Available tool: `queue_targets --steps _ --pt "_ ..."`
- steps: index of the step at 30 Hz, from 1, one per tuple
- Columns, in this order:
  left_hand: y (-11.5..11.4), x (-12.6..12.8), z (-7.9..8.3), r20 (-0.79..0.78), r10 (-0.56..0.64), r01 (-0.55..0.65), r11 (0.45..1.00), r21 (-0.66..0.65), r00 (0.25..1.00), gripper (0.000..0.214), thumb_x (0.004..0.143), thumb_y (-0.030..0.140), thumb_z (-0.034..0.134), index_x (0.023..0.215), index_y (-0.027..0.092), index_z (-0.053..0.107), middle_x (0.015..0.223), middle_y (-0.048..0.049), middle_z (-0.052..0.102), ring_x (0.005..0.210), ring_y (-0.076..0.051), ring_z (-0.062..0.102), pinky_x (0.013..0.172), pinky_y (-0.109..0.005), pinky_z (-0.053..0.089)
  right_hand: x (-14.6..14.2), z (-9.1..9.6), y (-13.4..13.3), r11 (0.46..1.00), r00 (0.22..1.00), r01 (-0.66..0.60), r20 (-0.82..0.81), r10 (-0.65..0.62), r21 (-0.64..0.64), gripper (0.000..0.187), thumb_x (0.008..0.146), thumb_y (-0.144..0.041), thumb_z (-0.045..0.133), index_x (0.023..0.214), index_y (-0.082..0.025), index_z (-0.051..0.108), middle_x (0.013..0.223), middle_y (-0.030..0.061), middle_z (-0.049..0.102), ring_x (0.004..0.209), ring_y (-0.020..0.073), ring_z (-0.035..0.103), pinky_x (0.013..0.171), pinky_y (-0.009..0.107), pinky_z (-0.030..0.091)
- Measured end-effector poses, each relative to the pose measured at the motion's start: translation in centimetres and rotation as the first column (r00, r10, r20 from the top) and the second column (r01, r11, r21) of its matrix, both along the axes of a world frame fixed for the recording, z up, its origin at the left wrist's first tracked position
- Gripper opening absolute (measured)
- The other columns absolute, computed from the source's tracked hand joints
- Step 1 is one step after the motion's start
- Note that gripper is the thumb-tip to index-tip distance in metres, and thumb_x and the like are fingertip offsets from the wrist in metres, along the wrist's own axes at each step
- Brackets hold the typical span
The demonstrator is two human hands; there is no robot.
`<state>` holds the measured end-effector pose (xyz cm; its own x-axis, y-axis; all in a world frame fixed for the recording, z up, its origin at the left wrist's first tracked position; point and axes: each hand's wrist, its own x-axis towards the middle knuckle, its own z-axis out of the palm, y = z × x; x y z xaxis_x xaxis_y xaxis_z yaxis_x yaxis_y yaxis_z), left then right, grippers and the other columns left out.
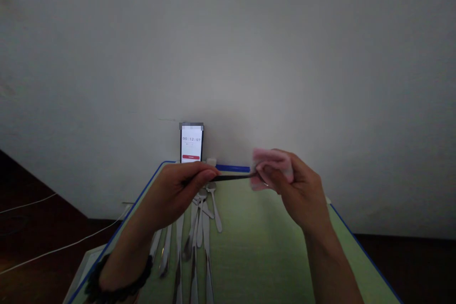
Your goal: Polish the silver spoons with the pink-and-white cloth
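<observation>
Between my two hands a slim piece of cutlery [232,177] is held level above the table; it looks dark, and its kind is hidden. My left hand [174,192] pinches one end with thumb and fingers. A folded pink cloth [276,156] is wrapped around the other end, gripped by my right hand [302,194] with the thumb pressed on it. Below and beside my left hand lies loose metal cutlery: a small spoon [215,211] and several long pieces, among them what look like knives [208,266]. My left forearm partly covers them.
A phone [191,145] with a running timer leans on the wall [228,57] at the table's far edge. Next to it sits a small white block [211,162]. The green table [263,256] has a blue rim. A white cable [71,245] runs at the left.
</observation>
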<state>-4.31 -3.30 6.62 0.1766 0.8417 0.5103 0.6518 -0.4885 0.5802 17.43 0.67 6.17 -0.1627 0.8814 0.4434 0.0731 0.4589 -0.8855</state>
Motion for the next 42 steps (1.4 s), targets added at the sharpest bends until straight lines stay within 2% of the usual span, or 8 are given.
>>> queue_targets --steps 6,11,15,22,27,31,35,42 --pt "1.1 3.0 -1.8 0.046 0.018 -0.022 0.996 0.086 0.999 0.025 0.09 0.028 0.044 0.088 0.017 0.067 0.073 -0.0006 0.071 0.061 -0.01 0.062 0.058 -0.017 0.044 -3.1 -1.8 1.4 0.981 0.738 0.032 -0.657 -0.151 -0.189 0.028 0.081 -0.039 0.057 0.105 -0.027 0.055 0.081 -0.0028 0.064 0.071 0.0116 0.06 0.063 0.025 0.049" --pt "1.6 3.8 -2.7 -0.108 -0.148 0.154 0.987 0.044 0.983 0.029 0.089 0.028 0.048 0.115 0.021 0.059 0.099 -0.0031 0.071 0.081 -0.013 0.065 0.073 -0.02 0.048 -3.0 -2.1 2.7 0.946 0.557 -0.233 -0.829 -0.058 -0.223 0.022 0.08 -0.044 0.057 0.088 -0.024 0.061 0.071 -0.005 0.061 0.067 0.0075 0.057 0.069 0.02 0.049" --pt "1.5 3.0 -2.5 -0.134 -0.19 0.196 0.98 0.038 0.973 0.033 0.089 0.025 0.047 0.12 0.022 0.056 0.103 -0.0034 0.07 0.085 -0.013 0.064 0.078 -0.022 0.048 -3.2 -2.3 2.6 0.923 0.544 -0.3 -0.838 -0.042 -0.241 0.024 0.076 -0.042 0.063 0.094 -0.026 0.062 0.083 -0.0041 0.065 0.081 0.0087 0.061 0.081 0.023 0.049" --pt "1.4 1.3 -1.8 -0.119 -0.117 0.114 0.993 -0.033 0.986 0.03 0.087 0.026 0.052 0.116 0.024 0.061 0.076 0.0018 0.07 0.057 -0.008 0.056 0.057 -0.017 0.042 -1.9 -2.6 2.8 0.905 0.782 -0.28 -0.622 0.022 -0.32 0.02 0.07 -0.025 0.069 0.089 -0.02 0.063 0.086 -0.0004 0.068 0.08 0.0143 0.063 0.078 0.029 0.05" --pt "1.0 0.1 -1.3 -0.104 -0.169 0.154 0.979 -0.134 0.98 0.027 0.087 0.028 0.053 0.111 0.023 0.065 0.07 0.0021 0.068 0.054 -0.007 0.051 0.053 -0.015 0.039 1.7 -1.4 2.4 0.895 0.939 -0.344 -0.076 0.336 -0.286 0.024 0.081 -0.029 0.058 0.103 -0.021 0.061 0.082 -0.0004 0.066 0.075 0.0133 0.061 0.07 0.026 0.048" --pt "0.8 -0.4 -0.9 -0.134 -0.329 0.287 0.922 -0.262 0.935 0.024 0.086 0.03 0.054 0.105 0.023 0.068 0.074 0.0005 0.069 0.06 -0.008 0.055 0.057 -0.016 0.04 3.0 0.0 1.0 0.837 0.717 -0.454 0.433 0.546 -0.306 0.025 0.084 -0.023 0.05 0.106 -0.022 0.062 0.088 0.001 0.066 0.078 0.0137 0.059 0.07 0.024 0.046" --pt "0.9 -0.2 -0.7 -0.179 -0.435 0.37 0.877 -0.306 0.882 0.022 0.086 0.028 0.055 0.103 0.024 0.069 0.072 0.0006 0.068 0.062 -0.009 0.057 0.058 -0.016 0.039 2.5 0.6 0.1 0.84 0.516 -0.441 0.677 0.525 -0.315 0.026 0.082 -0.018 0.05 0.104 -0.022 0.062 0.092 0.0026 0.066 0.082 0.0151 0.059 0.073 0.025 0.045" --pt "1.7 -0.6 -1.9 -0.03 -0.326 0.309 0.919 -0.244 0.945 0.021 0.084 0.027 0.057 0.098 0.019 0.069 0.079 -0.0017 0.071 0.068 -0.01 0.061 0.062 -0.017 0.044 2.4 0.5 0.6 0.83 0.677 -0.521 0.496 0.544 -0.2 0.037 0.088 -0.037 0.045 0.122 -0.024 0.052 0.108 0.0026 0.064 0.099 0.017 0.059 0.087 0.029 0.045"
